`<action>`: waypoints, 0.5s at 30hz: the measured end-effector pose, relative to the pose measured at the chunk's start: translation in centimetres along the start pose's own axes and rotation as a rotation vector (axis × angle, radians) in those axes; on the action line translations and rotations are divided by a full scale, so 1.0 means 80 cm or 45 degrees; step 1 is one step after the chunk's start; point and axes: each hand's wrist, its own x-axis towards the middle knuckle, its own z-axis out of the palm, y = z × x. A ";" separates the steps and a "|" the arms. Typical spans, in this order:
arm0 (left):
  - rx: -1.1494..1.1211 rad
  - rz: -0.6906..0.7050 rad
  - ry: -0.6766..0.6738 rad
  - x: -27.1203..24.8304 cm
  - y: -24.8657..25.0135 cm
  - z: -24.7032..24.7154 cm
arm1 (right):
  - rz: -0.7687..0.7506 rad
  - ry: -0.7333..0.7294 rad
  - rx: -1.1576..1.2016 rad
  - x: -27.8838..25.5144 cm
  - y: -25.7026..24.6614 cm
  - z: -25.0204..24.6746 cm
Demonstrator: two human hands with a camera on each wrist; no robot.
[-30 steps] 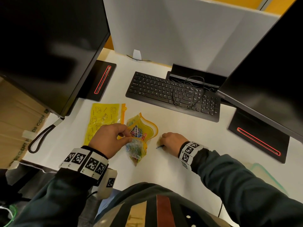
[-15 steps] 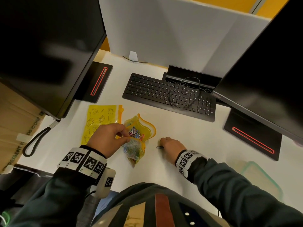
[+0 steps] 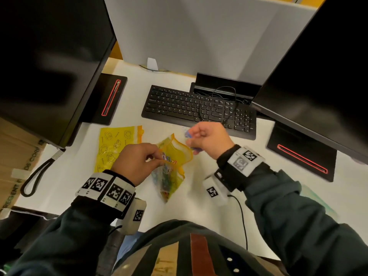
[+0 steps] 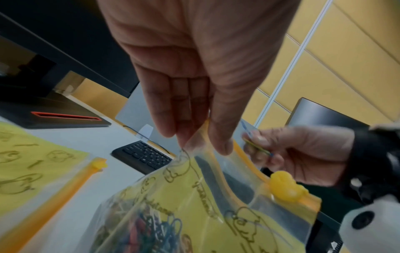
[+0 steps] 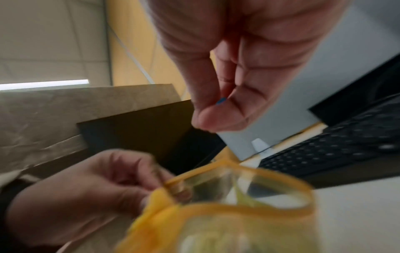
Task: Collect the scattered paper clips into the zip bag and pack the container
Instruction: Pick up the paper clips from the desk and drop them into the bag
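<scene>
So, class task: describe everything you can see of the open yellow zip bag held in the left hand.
The clear plastic zip bag with yellow printed panels has an orange zip track and a yellow slider. Its mouth gapes open. It hangs tilted, its lower end on the white desk, with coloured paper clips inside. The left hand pinches its rim.

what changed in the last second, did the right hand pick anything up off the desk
Yes. The right hand left the desk and rose to the open mouth of the zip bag, now pinching paper clips in its fingers. The left hand still holds the bag's rim; the second bag lies flat as before.
</scene>
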 end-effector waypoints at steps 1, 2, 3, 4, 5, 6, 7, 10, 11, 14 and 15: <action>0.012 0.017 0.003 0.003 0.002 0.001 | -0.014 -0.033 -0.048 0.000 -0.006 0.011; 0.023 0.038 0.004 0.006 0.003 0.003 | -0.027 -0.058 -0.133 0.000 -0.009 0.020; 0.036 0.067 0.003 0.008 0.005 0.005 | -0.033 -0.083 -0.251 0.000 -0.010 0.026; 0.055 0.100 -0.001 0.010 0.006 0.007 | -0.038 -0.103 -0.367 -0.001 -0.010 0.029; 0.084 0.131 -0.006 0.011 0.006 0.009 | -0.047 -0.114 -0.475 -0.003 -0.010 0.029; 0.115 0.154 -0.009 0.012 0.006 0.011 | -0.073 -0.096 -0.549 -0.006 -0.009 0.026; 0.137 0.165 -0.009 0.014 0.006 0.012 | -0.105 -0.051 -0.589 -0.010 -0.008 0.020; 0.157 0.172 -0.009 0.016 0.005 0.019 | -0.164 0.176 -0.621 -0.027 0.003 -0.008; 0.187 0.173 -0.015 0.017 0.006 0.021 | -0.112 0.188 -0.659 -0.034 0.009 -0.016; 0.344 0.117 -0.082 0.022 0.006 0.026 | 0.158 -0.077 -0.868 -0.051 0.035 -0.012; 0.397 0.084 -0.108 0.024 0.007 0.026 | 0.196 -0.140 -0.874 -0.053 0.043 -0.005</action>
